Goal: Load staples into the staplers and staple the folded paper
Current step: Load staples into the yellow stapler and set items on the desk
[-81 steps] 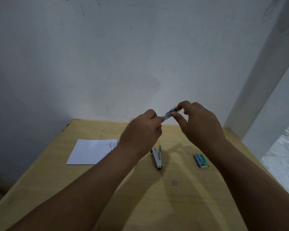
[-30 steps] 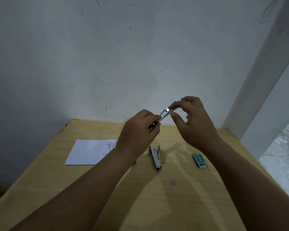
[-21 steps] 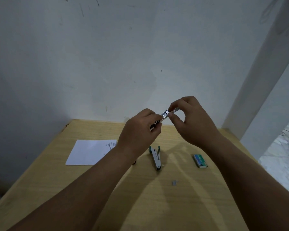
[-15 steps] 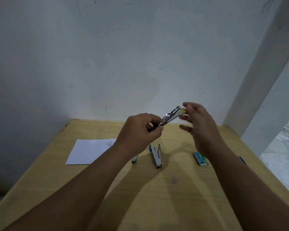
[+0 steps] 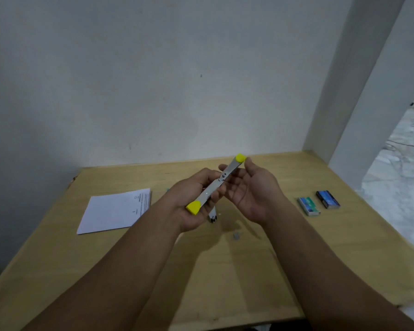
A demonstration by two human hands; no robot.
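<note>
A metal stapler with yellow ends [image 5: 216, 183] is swung wide open into a long bar above the wooden table [image 5: 261, 271]. My left hand [image 5: 194, 199] grips its lower half, palm up. My right hand [image 5: 251, 189] cups the upper half with relaxed fingers, a fingertip by the far yellow end. Under my hands the tip of a second stapler [image 5: 212, 217] shows on the table. The folded white paper [image 5: 115, 211] lies to the left. A short strip of staples [image 5: 237, 236] lies in front of my hands.
Two small staple boxes, one green [image 5: 308, 206] and one dark blue [image 5: 327, 199], lie on the right of the table. A white wall stands behind and a white pillar [image 5: 359, 80] rises at the right corner. The table's right edge drops to a pale floor.
The stapler has been swung fully open and turned so both yellow ends show. Both hands came lower and rolled palm up. My right hand let go of its pinch and now cups the stapler.
</note>
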